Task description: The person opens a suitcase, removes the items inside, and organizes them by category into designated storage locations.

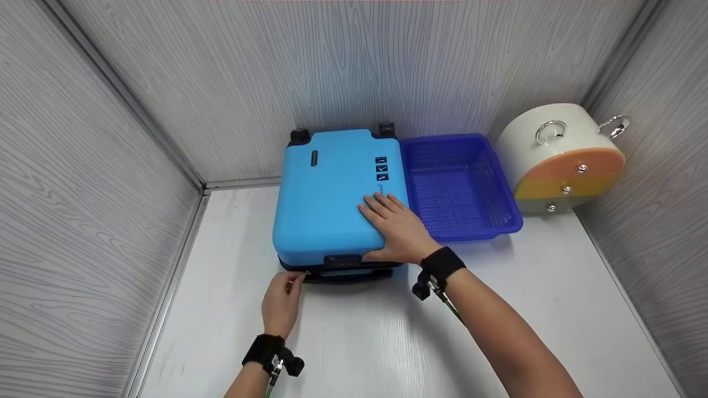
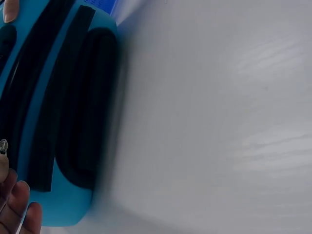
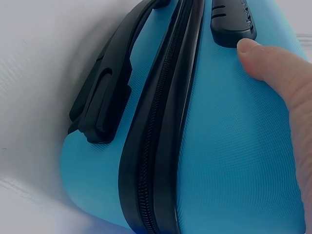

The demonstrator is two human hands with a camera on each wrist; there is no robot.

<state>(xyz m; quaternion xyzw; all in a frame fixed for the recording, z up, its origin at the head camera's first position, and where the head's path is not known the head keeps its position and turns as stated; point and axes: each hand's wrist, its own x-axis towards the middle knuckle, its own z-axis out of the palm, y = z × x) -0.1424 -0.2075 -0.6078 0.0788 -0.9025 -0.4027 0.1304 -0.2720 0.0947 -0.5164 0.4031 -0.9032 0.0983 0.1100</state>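
A blue hard-shell suitcase lies flat, its black carry handle and combination lock on the side facing me. My left hand is at the near left corner, pinching a metal zipper pull between thumb and finger. Spread over the near right part of the lid, my right hand rests with straight fingers, its thumb down the front side beside the lock. The black zipper appears closed along the stretch in the right wrist view.
A blue plastic basket stands against the suitcase's right side. Farther right is a white rounded drawer box with orange, yellow and green drawer fronts and ring handles. Wood-grain panels wall the white table at the back and sides.
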